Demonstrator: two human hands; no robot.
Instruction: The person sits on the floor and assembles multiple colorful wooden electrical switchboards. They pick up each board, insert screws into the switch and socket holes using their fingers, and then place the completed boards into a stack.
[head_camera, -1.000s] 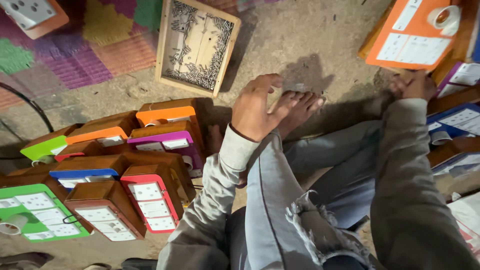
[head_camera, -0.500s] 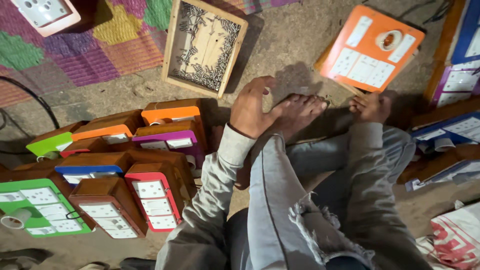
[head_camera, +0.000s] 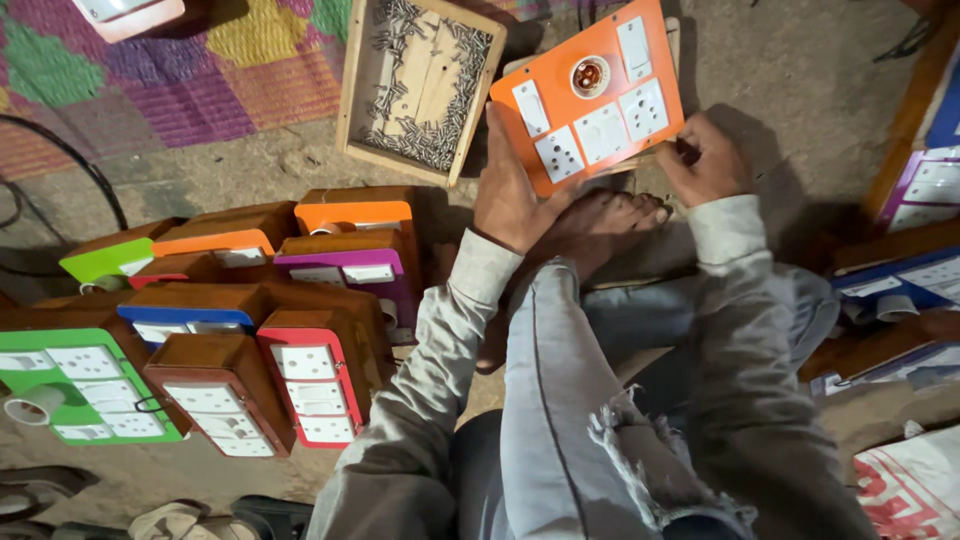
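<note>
Holding item: orange board (head_camera: 592, 100), flat rectangular panel, tilted, carrying white switches and sockets and one round lamp holder near its upper middle. Position: above the bare foot (head_camera: 600, 225), just right of the tray (head_camera: 420, 85), over the dirt floor (head_camera: 800, 90).

Left hand (head_camera: 512, 190): open palm pressed flat against the board's lower left edge, fingers extended upward; a bracing grip, not clenched.
Right hand (head_camera: 705, 160): fingers curled closed on the board's lower right corner, grasping it.

Tray: shallow wooden frame, holds many small metal screws; its right rim lies just beside or under the board's left corner.

Edges and room: bare floor lies open to the right of the board and above the right hand. Left side is crowded: a cluster of wooden boxes (head_camera: 300, 300) with orange, purple, blue, red and green faces sits near the left sleeve. More boards (head_camera: 930, 180) are stacked at the right edge. Woven mat (head_camera: 150, 80) covers the upper left.
</note>
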